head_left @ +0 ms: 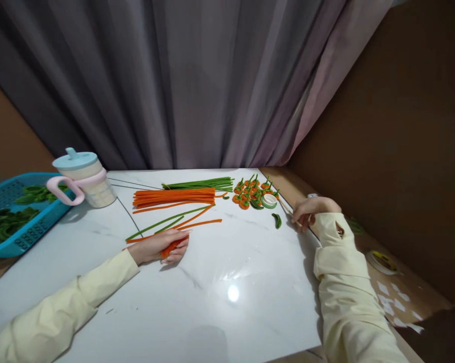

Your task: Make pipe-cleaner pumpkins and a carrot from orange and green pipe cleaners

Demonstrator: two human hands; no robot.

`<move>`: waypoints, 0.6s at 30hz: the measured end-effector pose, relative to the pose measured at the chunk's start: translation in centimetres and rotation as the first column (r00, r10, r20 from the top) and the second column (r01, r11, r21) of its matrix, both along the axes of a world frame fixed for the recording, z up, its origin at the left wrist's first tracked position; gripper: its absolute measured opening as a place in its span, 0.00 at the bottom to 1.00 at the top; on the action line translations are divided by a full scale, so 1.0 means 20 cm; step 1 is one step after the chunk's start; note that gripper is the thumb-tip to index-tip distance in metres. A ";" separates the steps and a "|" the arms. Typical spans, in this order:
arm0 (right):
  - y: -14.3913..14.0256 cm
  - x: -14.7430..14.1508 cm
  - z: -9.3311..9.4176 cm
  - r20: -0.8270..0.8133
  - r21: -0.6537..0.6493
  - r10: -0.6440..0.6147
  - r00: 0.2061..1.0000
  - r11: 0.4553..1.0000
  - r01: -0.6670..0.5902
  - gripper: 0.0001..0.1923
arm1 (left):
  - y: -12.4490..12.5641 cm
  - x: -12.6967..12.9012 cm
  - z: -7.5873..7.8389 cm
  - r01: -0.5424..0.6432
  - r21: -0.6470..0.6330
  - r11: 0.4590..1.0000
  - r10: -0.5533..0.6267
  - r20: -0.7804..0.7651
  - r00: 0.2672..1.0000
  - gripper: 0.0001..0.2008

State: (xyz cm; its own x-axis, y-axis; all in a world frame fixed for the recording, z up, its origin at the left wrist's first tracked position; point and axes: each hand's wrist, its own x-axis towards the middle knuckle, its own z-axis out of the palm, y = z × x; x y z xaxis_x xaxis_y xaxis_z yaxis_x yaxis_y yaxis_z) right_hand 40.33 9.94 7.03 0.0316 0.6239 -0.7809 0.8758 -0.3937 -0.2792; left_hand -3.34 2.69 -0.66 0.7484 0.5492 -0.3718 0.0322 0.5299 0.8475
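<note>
At lower centre-left of the frame, the left hand [160,247] closes around a short orange pipe cleaner [173,245], its long axis running up-right toward the loose stems just above; the right hand [311,210], at right, pinches a thin stick [286,207], well apart

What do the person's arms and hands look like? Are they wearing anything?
Both arms wear long, loose, pale yellow sleeves that wrinkle and reach the wrists. The left hand and right hand are bare, with no gloves. The right sleeve has a small opening near its cuff.
</note>
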 end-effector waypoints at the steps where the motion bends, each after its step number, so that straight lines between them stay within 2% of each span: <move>1: -0.01 0.02 0.02 0.016 0.022 0.009 1.000 1.000 -0.010 0.08 | 0.00 0.00 0.00 0.001 -0.002 1.000 -0.001 0.004 1.000 0.22; 5: -0.07 0.05 0.15 0.054 0.121 0.078 0.995 0.989 -0.084 0.06 | 0.01 -0.01 -0.01 0.010 -0.019 1.000 -0.010 0.007 1.000 0.21; 7: -0.10 0.01 0.22 0.018 0.177 0.169 0.985 0.970 -0.169 0.07 | 0.01 -0.01 -0.02 0.018 -0.027 0.999 -0.018 0.004 1.000 0.21; 9: -0.11 -0.09 0.25 -0.011 0.183 0.281 0.960 0.944 -0.274 0.09 | 0.01 -0.02 -0.02 0.025 -0.026 0.999 -0.025 0.003 1.000 0.20; 11: -0.09 -0.22 0.22 -0.018 0.153 0.364 0.931 0.921 -0.357 0.10 | 0.01 -0.02 -0.01 0.036 -0.015 0.999 -0.036 0.003 0.999 0.20; 13: -0.06 -0.37 0.15 0.013 0.093 0.434 0.901 0.897 -0.433 0.08 | 0.01 -0.02 0.00 0.053 0.001 0.999 -0.053 0.001 0.999 0.21; 16: -0.01 -0.57 0.01 0.050 0.017 0.488 0.871 0.872 -0.489 0.05 | 0.01 -0.02 0.01 0.081 0.016 0.997 -0.081 -0.008 0.997 0.22; 18: 0.00 -0.64 -0.05 0.092 -0.012 0.510 0.855 0.859 -0.511 0.04 | 0.01 -0.02 0.01 0.086 0.017 0.996 -0.086 -0.013 0.996 0.21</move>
State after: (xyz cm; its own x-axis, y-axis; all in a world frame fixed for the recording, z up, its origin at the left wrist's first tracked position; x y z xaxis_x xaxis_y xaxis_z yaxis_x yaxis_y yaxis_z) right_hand 27.48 10.00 6.06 -0.2254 0.5814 -0.7818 0.9741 0.1186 -0.1926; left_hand -3.67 2.82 -0.50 0.7888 0.4895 -0.3716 0.0871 0.5095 0.8561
